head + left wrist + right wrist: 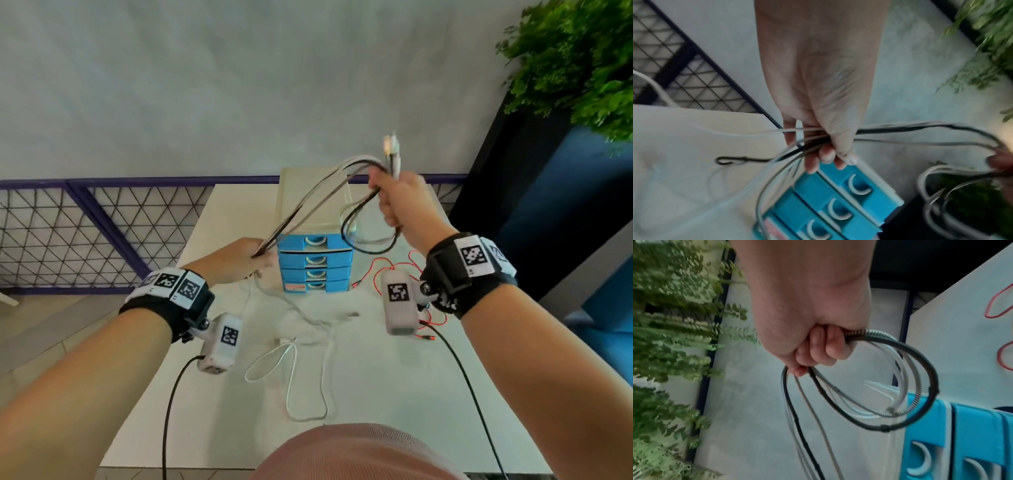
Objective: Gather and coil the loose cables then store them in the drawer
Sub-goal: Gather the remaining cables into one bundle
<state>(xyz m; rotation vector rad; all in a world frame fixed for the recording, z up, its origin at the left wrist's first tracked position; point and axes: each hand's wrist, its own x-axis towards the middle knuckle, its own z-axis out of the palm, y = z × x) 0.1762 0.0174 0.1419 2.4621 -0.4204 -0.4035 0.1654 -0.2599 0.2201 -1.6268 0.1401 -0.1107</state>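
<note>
My right hand (397, 202) is raised above the drawer unit (315, 260) and grips a bundle of black and white cables (322, 192), with plug ends (391, 147) sticking up from the fist. Coiled loops (879, 386) hang under that fist (818, 345). The strands run taut down to my left hand (250, 257), which pinches them (900, 134) between thumb and fingers (828, 154) beside the blue drawers (838, 203). All drawers look closed. More white cable (301, 359) trails over the white table (376, 394).
A thin red wire (387, 267) lies on the table right of the drawer unit. A purple mesh railing (102, 222) borders the far left, and a green plant (575, 61) on a dark blue planter stands at the right. My knee (356, 452) is at the near edge.
</note>
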